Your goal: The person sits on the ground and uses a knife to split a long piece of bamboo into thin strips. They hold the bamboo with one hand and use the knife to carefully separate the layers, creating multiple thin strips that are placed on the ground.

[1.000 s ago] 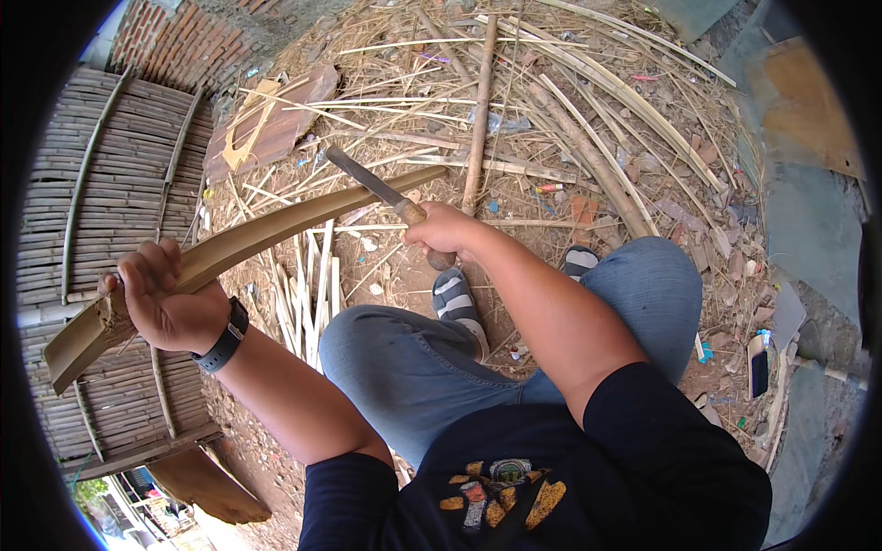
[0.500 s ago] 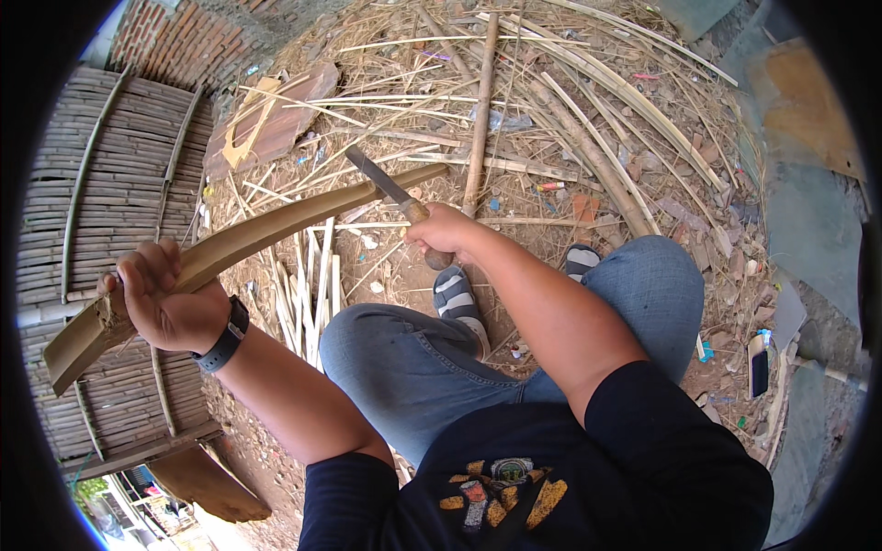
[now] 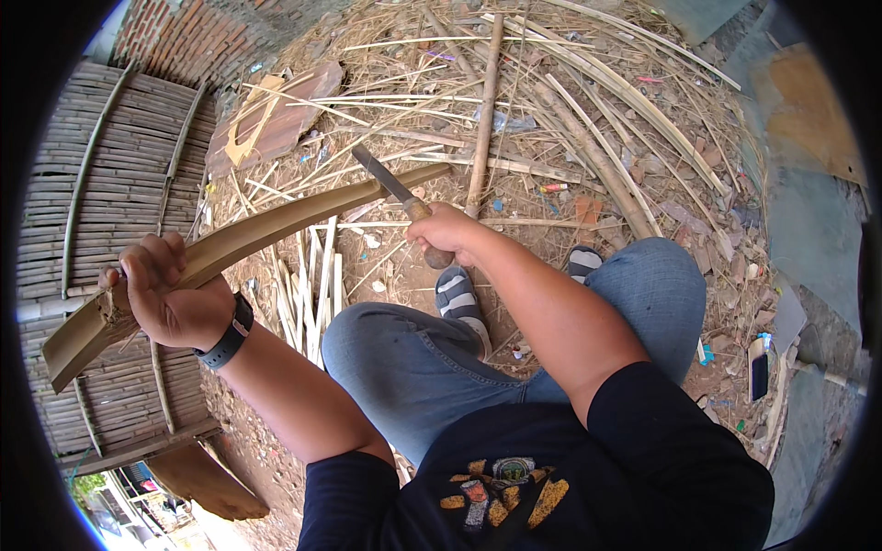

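Observation:
My left hand is wrapped round a long split length of bamboo near its lower left end, with a black watch on that wrist. The bamboo slants up to the right, its hollow inner side partly showing. In my right hand is the wooden handle of a machete, closed in the fingers. Its dark blade points up and to the left and crosses the bamboo near the far end. Whether the edge bites into the bamboo cannot be made out.
Thin split bamboo strips lie below the held piece. A wooden pole and more strips cover the littered ground ahead. A bamboo slat wall stands at the left. A phone rests at the right, beyond my bent knee.
The machete has shifted very slightly to the right along the bamboo. Both hands keep the same hold and nearly the same place.

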A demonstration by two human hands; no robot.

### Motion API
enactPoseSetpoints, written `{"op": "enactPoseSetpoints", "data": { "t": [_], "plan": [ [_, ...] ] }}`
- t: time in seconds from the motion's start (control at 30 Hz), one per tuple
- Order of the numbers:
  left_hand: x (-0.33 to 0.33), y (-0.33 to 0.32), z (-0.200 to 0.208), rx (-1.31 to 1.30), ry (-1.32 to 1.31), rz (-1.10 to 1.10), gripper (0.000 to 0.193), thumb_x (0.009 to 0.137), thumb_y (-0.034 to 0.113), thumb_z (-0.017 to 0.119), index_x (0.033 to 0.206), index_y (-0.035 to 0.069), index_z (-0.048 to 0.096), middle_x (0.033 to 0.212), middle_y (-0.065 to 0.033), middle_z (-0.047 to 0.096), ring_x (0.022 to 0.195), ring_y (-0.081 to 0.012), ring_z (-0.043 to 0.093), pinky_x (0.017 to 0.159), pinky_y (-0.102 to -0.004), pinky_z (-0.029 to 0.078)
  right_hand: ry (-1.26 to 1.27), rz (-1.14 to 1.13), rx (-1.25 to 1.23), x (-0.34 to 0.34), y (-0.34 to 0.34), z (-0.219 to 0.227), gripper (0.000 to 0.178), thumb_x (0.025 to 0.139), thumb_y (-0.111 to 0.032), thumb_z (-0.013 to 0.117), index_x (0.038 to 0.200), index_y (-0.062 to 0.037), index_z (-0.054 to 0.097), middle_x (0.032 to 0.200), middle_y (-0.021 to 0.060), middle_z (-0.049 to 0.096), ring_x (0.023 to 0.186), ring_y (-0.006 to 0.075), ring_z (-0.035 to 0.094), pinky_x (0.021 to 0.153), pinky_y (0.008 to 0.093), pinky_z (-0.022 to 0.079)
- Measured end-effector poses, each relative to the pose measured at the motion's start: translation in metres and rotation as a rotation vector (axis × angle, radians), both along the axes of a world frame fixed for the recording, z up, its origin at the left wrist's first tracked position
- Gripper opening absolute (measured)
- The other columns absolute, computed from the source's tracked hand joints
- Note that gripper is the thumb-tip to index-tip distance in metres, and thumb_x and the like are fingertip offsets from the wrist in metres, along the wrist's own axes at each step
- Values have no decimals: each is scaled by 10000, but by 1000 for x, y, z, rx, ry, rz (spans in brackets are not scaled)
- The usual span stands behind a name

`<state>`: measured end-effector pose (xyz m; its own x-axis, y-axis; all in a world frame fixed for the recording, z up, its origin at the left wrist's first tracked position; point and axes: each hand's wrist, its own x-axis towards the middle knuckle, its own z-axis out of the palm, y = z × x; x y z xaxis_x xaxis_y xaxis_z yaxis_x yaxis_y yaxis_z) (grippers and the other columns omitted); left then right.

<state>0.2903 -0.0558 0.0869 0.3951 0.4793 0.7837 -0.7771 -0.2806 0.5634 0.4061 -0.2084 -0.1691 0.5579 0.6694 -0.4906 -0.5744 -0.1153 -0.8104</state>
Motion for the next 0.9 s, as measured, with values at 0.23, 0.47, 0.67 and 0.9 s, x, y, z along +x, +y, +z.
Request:
{"op": "enactPoseSetpoints", "data": {
  "t": [0.23,0.47,0.67,0.9],
  "plan": [
    [2,7,1,13,17,-48,117,928,109,560,853,197,579,643,42,426,577,-106,333,582,-268,313,-19,8,-12,2,5,-5,188,785,-97,694,894,-26,559,732,39,569,624,124,538,583,270,447],
    [-2,4,-1,23,0,-26,114,924,103,565,854,192,572,649,41,409,584,-104,335,580,-263,309,-48,5,43,3,1,-7,224,796,-95,687,945,-8,544,731,29,558,622,113,518,570,271,444],
    [0,4,-1,65,8,-76,106,926,98,556,873,189,568,658,40,406,583,-100,331,574,-261,299,58,14,73,7,-3,-9,207,788,-102,681,917,-5,552,731,38,563,618,121,526,566,290,443],
    [0,3,0,70,24,-95,107,931,96,549,877,186,567,664,40,410,581,-95,332,572,-260,294,-19,89,16,12,-5,-3,239,810,-93,672,973,-15,515,710,9,534,600,101,494,562,259,425]
  ]
}}
